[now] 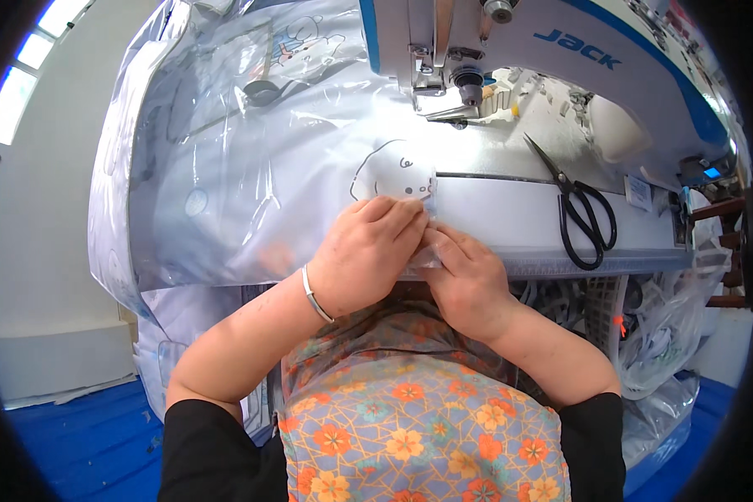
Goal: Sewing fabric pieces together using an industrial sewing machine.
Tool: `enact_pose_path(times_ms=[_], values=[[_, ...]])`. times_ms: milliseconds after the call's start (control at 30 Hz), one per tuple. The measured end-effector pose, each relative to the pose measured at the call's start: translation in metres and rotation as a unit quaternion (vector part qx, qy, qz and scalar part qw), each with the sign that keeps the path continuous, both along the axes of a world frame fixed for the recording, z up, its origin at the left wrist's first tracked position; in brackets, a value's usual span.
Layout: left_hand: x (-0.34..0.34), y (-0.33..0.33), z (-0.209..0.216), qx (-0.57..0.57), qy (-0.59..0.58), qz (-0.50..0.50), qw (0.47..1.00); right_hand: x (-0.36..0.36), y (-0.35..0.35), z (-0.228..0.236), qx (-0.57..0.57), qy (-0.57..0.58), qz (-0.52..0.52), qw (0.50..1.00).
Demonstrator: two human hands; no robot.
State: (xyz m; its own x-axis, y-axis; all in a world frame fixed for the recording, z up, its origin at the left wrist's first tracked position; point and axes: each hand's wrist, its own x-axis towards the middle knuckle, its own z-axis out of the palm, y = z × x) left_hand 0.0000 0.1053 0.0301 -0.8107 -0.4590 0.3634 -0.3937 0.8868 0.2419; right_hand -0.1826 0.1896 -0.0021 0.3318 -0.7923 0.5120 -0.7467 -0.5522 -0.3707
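A large clear plastic sheet with cartoon drawings spreads over the left side of the sewing machine's table. At its right edge, close to the table's front, my left hand pinches the sheet with bent fingers. Touching it, my right hand grips the same edge, thumb and fingers pressed together. A bit of clear film shows between the hands. The exact fold under my fingertips is hidden. Just beyond my left hand lies a printed round cartoon face. The white and blue sewing machine stands above, its needle area behind my hands.
Black-handled scissors lie on the table to the right. A ruler strip runs along the front edge. Below on the right are a plastic basket and clear plastic bags. Small loose bits sit under the machine arm.
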Motion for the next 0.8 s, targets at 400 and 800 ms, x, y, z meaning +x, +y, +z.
enact_pose_path(times_ms=[400,800], values=[[-0.007,-0.037,-0.011,-0.038,0.020,0.023,0.999,-0.001,-0.025,0.006,-0.040,0.089,-0.022,0.995],[-0.011,-0.086,-0.016,-0.040,0.029,-0.003,0.999,-0.005,-0.061,0.012,-0.037,0.100,-0.038,0.994]])
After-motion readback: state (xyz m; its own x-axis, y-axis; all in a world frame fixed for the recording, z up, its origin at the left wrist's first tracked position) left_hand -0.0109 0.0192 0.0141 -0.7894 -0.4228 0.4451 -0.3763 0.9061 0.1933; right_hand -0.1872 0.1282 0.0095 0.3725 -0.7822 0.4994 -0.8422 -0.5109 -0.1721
